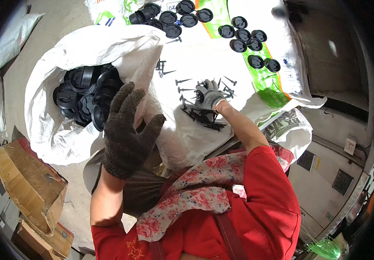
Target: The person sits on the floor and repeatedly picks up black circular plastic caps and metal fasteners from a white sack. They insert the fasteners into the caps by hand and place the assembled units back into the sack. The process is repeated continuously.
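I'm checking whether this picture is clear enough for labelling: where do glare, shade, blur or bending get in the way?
Head view: glare washes out the white sheet beyond the right hand; the black pegs blend together; the upper right falls in shade, with a blurred pale patch; edges bend toward the black rim.

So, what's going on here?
Someone's gloved right hand is in among small black pegs scattered on white sheeting; whether it grips any is hard to tell. The gloved left hand is spread open by a white sack of round black caps. Similar round pieces lie farther off.
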A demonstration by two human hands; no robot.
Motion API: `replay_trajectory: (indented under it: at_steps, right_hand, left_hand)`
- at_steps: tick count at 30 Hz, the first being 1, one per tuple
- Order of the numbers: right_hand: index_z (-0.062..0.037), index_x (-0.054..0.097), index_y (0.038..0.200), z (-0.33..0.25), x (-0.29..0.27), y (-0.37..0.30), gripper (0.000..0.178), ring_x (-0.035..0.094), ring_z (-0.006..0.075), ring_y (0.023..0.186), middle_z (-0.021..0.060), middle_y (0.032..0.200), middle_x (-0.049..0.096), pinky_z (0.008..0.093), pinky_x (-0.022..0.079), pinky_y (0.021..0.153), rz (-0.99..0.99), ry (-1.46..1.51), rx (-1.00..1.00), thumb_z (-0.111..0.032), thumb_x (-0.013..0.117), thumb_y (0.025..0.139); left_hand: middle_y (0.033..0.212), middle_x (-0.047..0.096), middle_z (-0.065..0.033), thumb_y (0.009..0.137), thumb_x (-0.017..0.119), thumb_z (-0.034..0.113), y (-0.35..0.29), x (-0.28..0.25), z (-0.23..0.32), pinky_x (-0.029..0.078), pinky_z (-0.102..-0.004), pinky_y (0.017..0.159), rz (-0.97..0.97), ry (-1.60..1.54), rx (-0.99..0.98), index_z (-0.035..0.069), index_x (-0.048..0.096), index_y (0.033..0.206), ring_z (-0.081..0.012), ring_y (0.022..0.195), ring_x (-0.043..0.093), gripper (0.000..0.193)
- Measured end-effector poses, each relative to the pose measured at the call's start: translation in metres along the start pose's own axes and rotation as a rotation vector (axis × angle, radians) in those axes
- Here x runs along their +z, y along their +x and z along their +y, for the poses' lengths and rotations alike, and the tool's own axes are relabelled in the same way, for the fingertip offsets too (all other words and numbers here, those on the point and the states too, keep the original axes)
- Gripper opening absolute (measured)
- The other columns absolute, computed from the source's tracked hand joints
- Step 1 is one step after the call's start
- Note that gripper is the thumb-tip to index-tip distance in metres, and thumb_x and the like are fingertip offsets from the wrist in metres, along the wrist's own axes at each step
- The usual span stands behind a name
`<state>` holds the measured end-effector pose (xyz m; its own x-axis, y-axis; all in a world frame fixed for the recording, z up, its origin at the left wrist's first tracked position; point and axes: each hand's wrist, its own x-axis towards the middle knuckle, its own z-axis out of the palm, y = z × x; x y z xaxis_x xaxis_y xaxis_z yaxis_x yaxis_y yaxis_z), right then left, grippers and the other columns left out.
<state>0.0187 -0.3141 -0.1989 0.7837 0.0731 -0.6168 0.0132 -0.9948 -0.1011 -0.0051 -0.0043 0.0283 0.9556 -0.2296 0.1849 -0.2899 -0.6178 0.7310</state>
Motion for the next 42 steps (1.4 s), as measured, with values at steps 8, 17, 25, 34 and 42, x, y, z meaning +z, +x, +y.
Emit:
replay_trajectory:
  at_steps: [8,17,25,34,42]
  right_hand:
    - [-0.0262,0.035,0.137,-0.035,0.007,-0.058,0.091,0.013,0.0394,0.137,0.0165,0.148,0.02,0.0546,0.014,0.109,-0.187,-0.049,-0.028,-0.072,0.061,0.063]
    - [-0.0191,0.04,0.134,-0.011,0.034,-0.055,0.062,0.029,0.0378,0.129,0.0189,0.14,0.029,0.0449,0.024,0.109,-0.139,-0.224,-0.201,-0.033,0.06,0.076]
    - [-0.0167,0.041,0.133,0.006,0.049,-0.021,0.05,0.039,0.0319,0.126,0.016,0.136,0.039,0.0379,0.031,0.106,-0.084,-0.17,-0.185,-0.026,0.051,0.085]
    - [-0.0053,0.047,0.125,0.016,-0.028,-0.051,0.047,0.047,0.0329,0.116,0.0167,0.131,0.046,0.0361,0.038,0.099,0.022,0.105,-0.344,-0.033,0.046,0.087]
    - [-0.0009,0.05,0.116,0.084,-0.003,-0.029,0.058,0.056,0.0263,0.1,0.0142,0.107,0.06,0.0326,0.044,0.088,0.323,0.006,-0.471,-0.017,0.069,0.064]
  left_hand:
    - [0.124,0.051,-0.0196,0.071,0.074,0.008,0.0,0.003,0.008,0.042,-0.0391,0.095,-0.005,0.017,0.028,0.002,0.055,0.116,-0.0329,0.116,0.049,0.049]
    - [0.124,0.052,-0.0183,0.072,0.074,0.009,-0.003,0.006,0.004,0.042,-0.0382,0.096,0.038,-0.052,0.042,0.003,0.056,0.116,-0.0304,0.117,0.05,0.049]
    - [0.121,0.054,-0.0187,0.071,0.074,0.01,-0.003,0.005,0.0,0.041,-0.0386,0.096,0.04,-0.022,0.044,0.001,0.056,0.114,-0.0315,0.113,0.052,0.046]
    - [0.119,0.056,-0.019,0.073,0.074,0.014,0.002,0.008,0.006,0.043,-0.037,0.094,0.058,0.011,0.064,0.0,0.058,0.112,-0.0309,0.111,0.054,0.044]
    - [0.119,0.056,-0.018,0.077,0.072,0.017,0.008,0.023,0.01,0.046,-0.0352,0.09,0.017,0.035,0.085,0.0,0.057,0.114,-0.0278,0.109,0.056,0.044]
